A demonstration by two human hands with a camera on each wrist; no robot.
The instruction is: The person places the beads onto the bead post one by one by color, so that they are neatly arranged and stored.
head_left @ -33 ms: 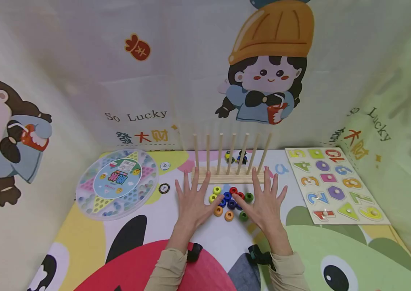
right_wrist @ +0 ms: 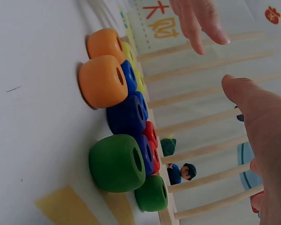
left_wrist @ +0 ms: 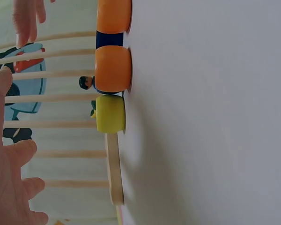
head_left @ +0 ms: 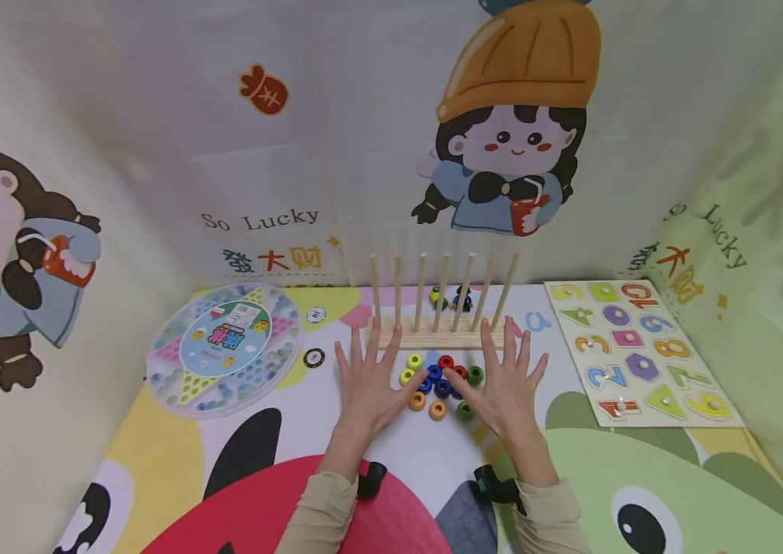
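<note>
My left hand (head_left: 367, 384) and right hand (head_left: 504, 387) lie flat, fingers spread, holding nothing, on either side of the beads (head_left: 440, 382) clustered on the mat (head_left: 405, 454) just before the peg rack (head_left: 441, 337). Beads look small, light, hard, smooth painted wood, round with centre holes; likely roll. I'd pinch one by its rim. Pegs: thin, stiff wooden dowels.

Small figures (head_left: 450, 296) behind the peg rack (head_left: 440, 338) too small to identify, round game box (head_left: 225, 348) label unreadable, left wrist view cutting off left hand (left_wrist: 11, 187), some beads (head_left: 441, 382) partly hidden beneath thumbs.
</note>
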